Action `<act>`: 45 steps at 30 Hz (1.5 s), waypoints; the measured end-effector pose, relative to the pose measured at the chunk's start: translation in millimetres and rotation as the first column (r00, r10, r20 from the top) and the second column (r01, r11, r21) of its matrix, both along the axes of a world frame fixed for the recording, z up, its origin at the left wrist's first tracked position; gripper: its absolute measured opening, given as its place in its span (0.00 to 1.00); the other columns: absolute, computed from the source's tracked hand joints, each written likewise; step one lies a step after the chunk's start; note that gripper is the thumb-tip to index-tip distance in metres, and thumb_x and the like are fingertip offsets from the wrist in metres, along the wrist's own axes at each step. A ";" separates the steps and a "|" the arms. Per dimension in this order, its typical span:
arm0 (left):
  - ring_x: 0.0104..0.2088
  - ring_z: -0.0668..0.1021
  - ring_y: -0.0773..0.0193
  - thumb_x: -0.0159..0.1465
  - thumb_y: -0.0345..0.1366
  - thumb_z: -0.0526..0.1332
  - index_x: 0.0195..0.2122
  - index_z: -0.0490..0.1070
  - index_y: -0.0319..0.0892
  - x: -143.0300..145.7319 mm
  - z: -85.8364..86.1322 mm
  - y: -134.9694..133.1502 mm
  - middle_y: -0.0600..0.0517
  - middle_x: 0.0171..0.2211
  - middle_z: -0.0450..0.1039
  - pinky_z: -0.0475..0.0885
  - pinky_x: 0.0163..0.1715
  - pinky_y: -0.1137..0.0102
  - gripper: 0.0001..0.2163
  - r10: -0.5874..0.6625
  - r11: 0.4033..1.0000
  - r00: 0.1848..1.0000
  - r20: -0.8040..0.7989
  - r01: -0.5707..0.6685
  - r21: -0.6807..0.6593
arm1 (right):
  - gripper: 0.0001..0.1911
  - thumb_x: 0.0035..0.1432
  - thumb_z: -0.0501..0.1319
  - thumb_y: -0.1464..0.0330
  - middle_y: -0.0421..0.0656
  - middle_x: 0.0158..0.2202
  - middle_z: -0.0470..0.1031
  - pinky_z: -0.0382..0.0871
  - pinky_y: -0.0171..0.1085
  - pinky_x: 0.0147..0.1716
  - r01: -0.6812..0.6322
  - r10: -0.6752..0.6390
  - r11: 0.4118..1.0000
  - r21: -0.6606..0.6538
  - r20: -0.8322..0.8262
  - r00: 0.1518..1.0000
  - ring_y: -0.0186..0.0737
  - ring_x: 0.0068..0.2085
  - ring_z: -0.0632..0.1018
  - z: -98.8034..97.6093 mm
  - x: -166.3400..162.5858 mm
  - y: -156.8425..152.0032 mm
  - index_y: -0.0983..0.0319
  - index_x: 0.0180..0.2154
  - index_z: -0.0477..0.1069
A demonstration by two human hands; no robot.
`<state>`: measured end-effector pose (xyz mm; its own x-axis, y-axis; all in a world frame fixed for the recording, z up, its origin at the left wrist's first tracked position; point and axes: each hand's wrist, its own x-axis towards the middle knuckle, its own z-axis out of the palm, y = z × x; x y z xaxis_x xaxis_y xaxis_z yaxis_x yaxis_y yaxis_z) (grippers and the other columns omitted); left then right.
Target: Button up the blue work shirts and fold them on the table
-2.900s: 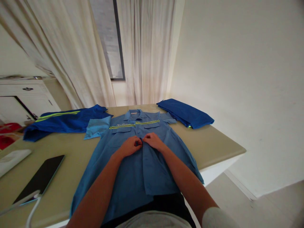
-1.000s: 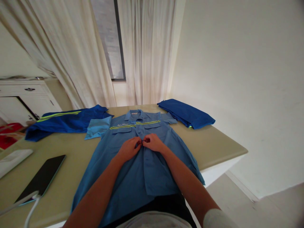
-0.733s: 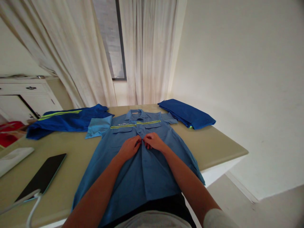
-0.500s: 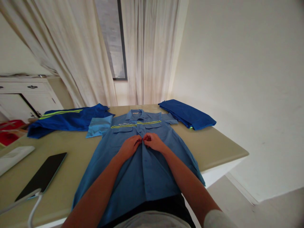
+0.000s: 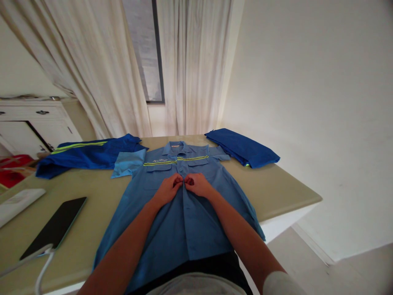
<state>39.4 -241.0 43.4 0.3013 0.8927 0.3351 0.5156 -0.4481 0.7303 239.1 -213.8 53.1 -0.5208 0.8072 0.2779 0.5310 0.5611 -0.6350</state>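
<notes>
A blue short-sleeved work shirt (image 5: 167, 229) lies front side up, its collar pointing away from me and its hem at the near table edge. Yellow stripes cross its chest, above two flap pockets. My left hand (image 5: 170, 187) pinches the front placket from the left, around mid-chest. Close beside it, my right hand (image 5: 196, 184) pinches the same placket from the right. Both sets of fingertips nearly meet there; any button between them is too small to make out.
The shirt lies on a greenish-tan table (image 5: 285, 192). A folded dark blue garment (image 5: 242, 147) rests at the back right, another blue garment with yellow stripes (image 5: 89, 155) at the back left. Near the left edge are a tablet (image 5: 55, 227), a white cable (image 5: 46, 268) and a white object (image 5: 21, 203).
Both hands have shifted only slightly at the placket, fingers still pinched. The shirt and the things around it look the same.
</notes>
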 end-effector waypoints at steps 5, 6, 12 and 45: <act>0.35 0.81 0.57 0.67 0.48 0.61 0.40 0.70 0.46 0.9 -4.3 0.8 0.52 0.34 0.80 0.72 0.37 0.65 0.11 0.089 0.995 0.995 0.050 -0.087 -0.046 | 0.06 0.55 0.66 0.75 0.39 0.29 0.79 0.64 0.32 0.32 0.004 -0.008 0.997 0.078 0.054 0.999 0.37 0.31 0.78 -0.9 -3.6 -3.5 0.61 0.36 0.77; 0.34 0.81 0.58 0.66 0.48 0.62 0.40 0.70 0.46 0.5 -5.5 1.6 0.52 0.33 0.80 0.72 0.35 0.65 0.11 0.094 0.994 0.993 0.068 -0.090 -0.058 | 0.06 0.55 0.66 0.75 0.39 0.29 0.79 0.63 0.32 0.32 0.010 -0.014 0.997 0.076 0.061 0.998 0.37 0.31 0.78 -0.9 -4.1 -3.9 0.61 0.36 0.77; 0.29 0.79 0.60 0.62 0.45 0.64 0.41 0.67 0.45 -3.8 -12.0 8.9 0.54 0.27 0.78 0.69 0.31 0.67 0.12 0.072 0.988 0.983 0.169 -0.048 -0.144 | 0.05 0.55 0.67 0.73 0.38 0.29 0.78 0.62 0.32 0.32 0.033 -0.036 0.998 0.051 0.059 0.998 0.36 0.31 0.76 -1.4 -4.1 -2.2 0.60 0.36 0.77; 0.50 0.78 0.50 0.75 0.43 0.46 0.47 0.76 0.44 2.2 -4.1 -0.8 0.42 0.49 0.78 0.69 0.53 0.57 0.19 0.298 0.950 0.871 -0.390 -0.231 0.209 | 0.10 0.61 0.61 0.76 0.46 0.43 0.79 0.68 0.37 0.48 0.303 -0.298 0.951 0.062 -0.067 0.952 0.40 0.44 0.77 -8.9 -6.3 5.5 0.62 0.43 0.77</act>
